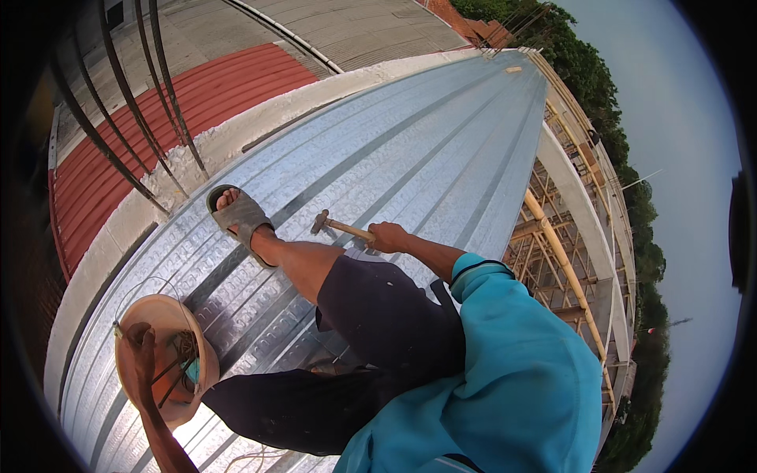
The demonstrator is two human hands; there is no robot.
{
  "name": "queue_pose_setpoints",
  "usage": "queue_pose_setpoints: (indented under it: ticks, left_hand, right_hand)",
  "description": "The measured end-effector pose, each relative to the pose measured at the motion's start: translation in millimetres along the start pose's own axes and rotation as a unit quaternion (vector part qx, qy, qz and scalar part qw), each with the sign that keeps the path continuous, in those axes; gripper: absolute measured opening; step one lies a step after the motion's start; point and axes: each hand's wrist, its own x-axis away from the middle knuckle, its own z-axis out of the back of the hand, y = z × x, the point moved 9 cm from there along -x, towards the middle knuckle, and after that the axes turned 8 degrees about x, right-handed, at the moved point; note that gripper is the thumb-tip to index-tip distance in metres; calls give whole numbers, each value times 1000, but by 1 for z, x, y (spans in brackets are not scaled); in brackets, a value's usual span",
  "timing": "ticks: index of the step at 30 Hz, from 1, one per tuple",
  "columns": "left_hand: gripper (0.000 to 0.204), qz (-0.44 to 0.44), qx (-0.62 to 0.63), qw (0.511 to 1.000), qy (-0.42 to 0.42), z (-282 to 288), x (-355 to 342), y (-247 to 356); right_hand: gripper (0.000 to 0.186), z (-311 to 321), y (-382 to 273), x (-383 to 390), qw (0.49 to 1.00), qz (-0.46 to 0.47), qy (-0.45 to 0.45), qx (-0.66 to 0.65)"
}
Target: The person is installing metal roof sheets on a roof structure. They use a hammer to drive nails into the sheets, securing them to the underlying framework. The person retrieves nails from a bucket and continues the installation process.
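My right hand [389, 236] is closed around the wooden handle of a hammer [347, 229]. The hammer's metal head points left, above the ribbed metal decking. At lower left, my left hand [142, 347] is over the near-left inside of a pale orange bucket [206, 359], close to its rim. The fingers there are curled together, and what they hold, if anything, is too dark to make out. Inside the bucket lie dark rods or tools [169, 378], a tangle of wire [186, 347] and something turquoise [193, 370]. A thin wire bail rises over the bucket.
My sandalled foot [240, 219] rests on the shiny metal decking [394, 158]. Upright steel bars [118, 118] rise from the concrete edge [197, 150] at left. Beyond is a red corrugated roof [221, 87]. On the right, the decking ends above bamboo scaffolding [560, 252] and concrete beams.
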Motion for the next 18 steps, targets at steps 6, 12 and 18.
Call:
queue_pose_setpoints:
  ticks: [6,12,18]
  left_hand:
    - [23,-37,5,998,51,12,28,-11]
    - [25,16,34,999,30,8,30,-14]
    - [24,7,56,998,35,-2,5,26]
  right_hand:
    - [46,3,2,-3,999,9,-23,26]
    - [48,-2,6,-13,999,14,-33,33]
    - [50,22,-5,-20,999,24,-28,16]
